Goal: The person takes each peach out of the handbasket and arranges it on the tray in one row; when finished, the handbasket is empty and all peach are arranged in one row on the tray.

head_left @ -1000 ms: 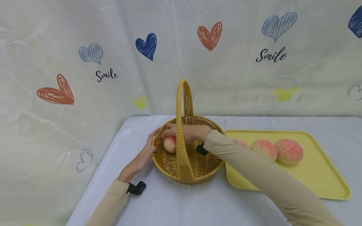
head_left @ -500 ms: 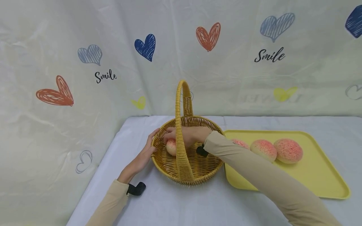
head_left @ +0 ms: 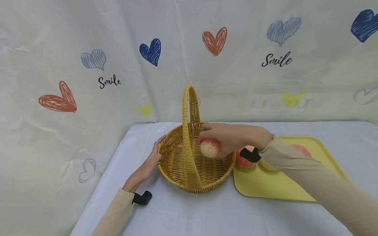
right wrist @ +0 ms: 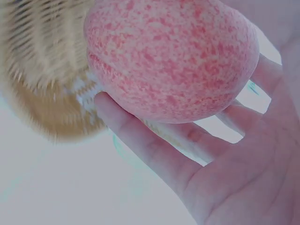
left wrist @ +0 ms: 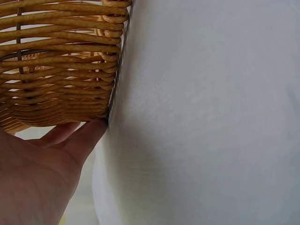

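A peach (head_left: 210,148) with a red-speckled, pale skin is gripped by my right hand (head_left: 233,137), over the right half of the wicker basket (head_left: 174,167). Close up in the right wrist view, the fingers curve under the same peach (right wrist: 173,61). My left hand (head_left: 147,167) rests against the outside of the basket's left wall. Its extended fingers touch the woven side (left wrist: 56,79) low down, near the table, in the left wrist view. The basket's tall handle (head_left: 185,114) stands upright, and no other peach shows inside.
A yellow tray (head_left: 289,185) lies right of the basket. On it are a red peach (head_left: 243,160), a paler one (head_left: 268,165) and another (head_left: 302,150), all partly covered by my right arm. A heart-printed cloth (head_left: 236,72) hangs behind the white-covered table (head_left: 183,216).
My right hand has lifted the peach from the basket's left side and carried it rightward past the handle. The left hand stays against the basket.
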